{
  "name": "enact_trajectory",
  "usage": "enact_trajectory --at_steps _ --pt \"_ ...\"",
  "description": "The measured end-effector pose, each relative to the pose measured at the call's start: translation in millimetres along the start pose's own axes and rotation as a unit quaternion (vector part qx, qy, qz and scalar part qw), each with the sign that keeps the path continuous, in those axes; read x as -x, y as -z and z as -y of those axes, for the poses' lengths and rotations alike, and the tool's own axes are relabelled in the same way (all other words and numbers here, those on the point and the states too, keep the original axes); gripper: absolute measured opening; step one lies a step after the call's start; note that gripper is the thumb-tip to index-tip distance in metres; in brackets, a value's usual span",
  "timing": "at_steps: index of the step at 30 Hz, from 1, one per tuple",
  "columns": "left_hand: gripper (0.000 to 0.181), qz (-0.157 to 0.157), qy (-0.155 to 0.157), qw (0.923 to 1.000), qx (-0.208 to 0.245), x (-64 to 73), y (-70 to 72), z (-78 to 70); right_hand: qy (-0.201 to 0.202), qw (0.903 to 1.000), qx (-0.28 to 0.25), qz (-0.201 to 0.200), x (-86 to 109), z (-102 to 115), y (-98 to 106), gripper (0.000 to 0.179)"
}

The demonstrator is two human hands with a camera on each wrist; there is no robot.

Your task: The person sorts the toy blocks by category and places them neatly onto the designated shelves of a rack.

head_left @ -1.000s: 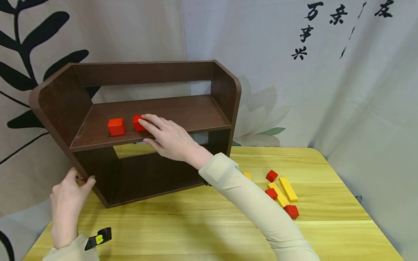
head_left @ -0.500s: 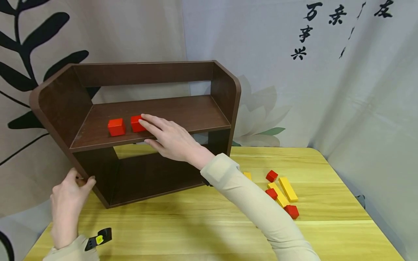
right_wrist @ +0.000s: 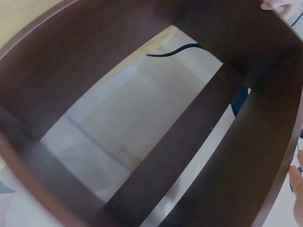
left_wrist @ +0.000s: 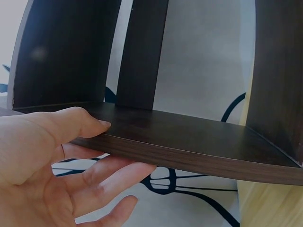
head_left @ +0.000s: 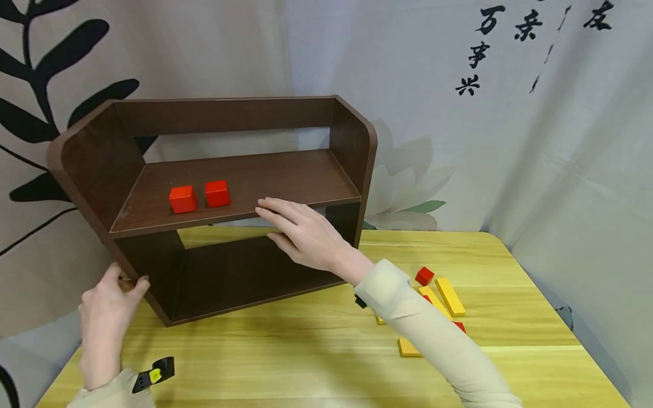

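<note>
A dark brown two-tier shelf (head_left: 229, 113) stands tilted to my view on the table. Two red cubes (head_left: 182, 199) sit side by side on its upper board, with a small gap between them. My left hand (head_left: 107, 309) grips the front edge of the shelf's left side panel (left_wrist: 199, 158); in the left wrist view the thumb lies on the inner face and the fingers are behind it. My right hand (head_left: 311, 238), fingers extended and holding nothing, is at the front edge of the upper board, right of the cubes. Its fingertips (right_wrist: 297, 189) show at the right wrist view's edge.
Several yellow bars (head_left: 450, 296) and red blocks (head_left: 424, 276) lie on the wooden table (head_left: 280, 362) to the right, some partly behind my right sleeve (head_left: 433, 328). A printed curtain (head_left: 433, 113) hangs behind the shelf.
My right hand has let go of the right-hand red cube and moved right and down. That cube shifted slightly left before the release. The left hand has kept its place on the side panel.
</note>
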State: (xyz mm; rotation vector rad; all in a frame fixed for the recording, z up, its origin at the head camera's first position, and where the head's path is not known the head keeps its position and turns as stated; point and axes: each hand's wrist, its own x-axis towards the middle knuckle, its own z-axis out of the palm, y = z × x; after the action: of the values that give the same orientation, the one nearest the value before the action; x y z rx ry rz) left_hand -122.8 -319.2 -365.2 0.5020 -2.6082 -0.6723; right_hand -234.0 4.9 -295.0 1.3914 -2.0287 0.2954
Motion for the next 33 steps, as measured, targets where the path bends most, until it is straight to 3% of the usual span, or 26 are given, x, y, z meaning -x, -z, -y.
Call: enact_trajectory --at_steps 4,8,13,18,22,28,33 --pt "0.027 -0.008 -0.003 1.0000 0.002 0.9 -0.3 -0.6 0.025 0.9986 -0.006 -0.047 25.3 -10 3 0.041" --pt "0.027 -0.011 -0.003 0.9999 0.003 2.3 0.1 -1.5 0.025 0.9971 -0.024 -0.068 54.8 -21 5 0.039" --pt "0.028 -0.003 0.005 1.0000 -0.001 3.4 1.6 -2.6 -0.048 0.9947 -0.077 -0.049 100.9 -41 5 0.038" --pt "0.028 0.000 0.010 0.9999 -0.007 4.8 3.2 -3.6 -0.141 0.9820 -0.124 -0.027 148.7 -64 5 0.037" --pt "0.027 -0.005 0.002 1.0000 -0.005 4.5 3.0 -2.8 -0.222 0.9600 -0.170 0.005 182.0 -81 4 0.033" --pt "0.026 -0.016 -0.009 0.9998 0.001 4.9 2.2 -1.8 -0.339 0.9068 -0.239 0.078 225.4 -101 5 0.032" --pt "0.025 -0.023 -0.012 0.9997 0.002 5.1 1.4 -1.7 -0.399 0.8699 -0.262 0.123 257.5 -117 6 0.036"
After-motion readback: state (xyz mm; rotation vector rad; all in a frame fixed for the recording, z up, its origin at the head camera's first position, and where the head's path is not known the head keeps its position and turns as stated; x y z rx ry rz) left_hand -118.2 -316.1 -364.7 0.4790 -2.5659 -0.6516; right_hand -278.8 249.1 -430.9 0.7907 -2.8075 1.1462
